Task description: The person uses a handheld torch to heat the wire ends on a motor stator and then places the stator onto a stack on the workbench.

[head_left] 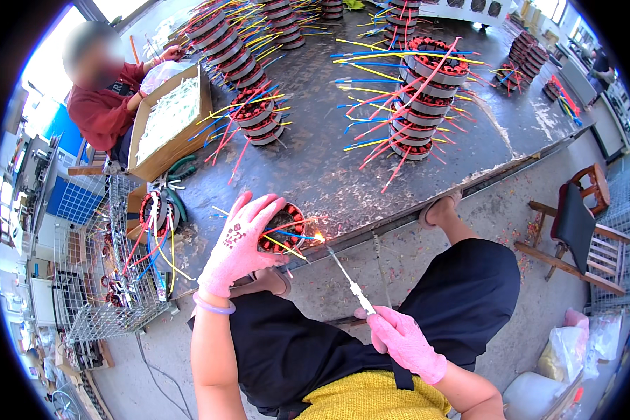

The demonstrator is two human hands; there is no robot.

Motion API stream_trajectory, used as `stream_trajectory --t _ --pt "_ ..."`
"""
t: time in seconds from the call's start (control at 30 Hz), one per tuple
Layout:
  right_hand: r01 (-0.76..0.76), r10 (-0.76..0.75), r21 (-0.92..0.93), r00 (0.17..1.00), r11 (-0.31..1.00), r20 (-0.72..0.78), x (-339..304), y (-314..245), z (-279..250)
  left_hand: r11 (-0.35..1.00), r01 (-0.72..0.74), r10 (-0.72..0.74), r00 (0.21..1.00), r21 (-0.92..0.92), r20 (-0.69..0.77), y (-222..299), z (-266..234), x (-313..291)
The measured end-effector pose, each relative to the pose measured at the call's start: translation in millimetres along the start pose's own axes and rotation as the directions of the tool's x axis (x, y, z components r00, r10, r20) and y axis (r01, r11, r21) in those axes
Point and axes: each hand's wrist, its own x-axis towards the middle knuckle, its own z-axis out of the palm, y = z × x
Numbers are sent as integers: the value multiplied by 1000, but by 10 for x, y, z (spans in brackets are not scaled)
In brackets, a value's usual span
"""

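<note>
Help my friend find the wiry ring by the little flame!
Find the dark table and its near edge. There, the pink-gloved left hand holds a ring with red windings. Other rings stand stacked farther back, but only this one has a hand on it and a flame by its wires.

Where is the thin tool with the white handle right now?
In the head view, the tool is below and right of centre, in the right hand, its tip by a small flame near the ring at the left hand.
</note>
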Motion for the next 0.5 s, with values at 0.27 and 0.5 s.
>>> stream_trajectory --t 0.27,0.5 --pt "4 -5 106 1000 994 5 -16 34 11 999 -50 50 999 13 -18 -8 -5 5" --pt "19 -19 19 1000 1000 8 -8 17 2 999 27 -26 999 -32 38 -12 -1 5"
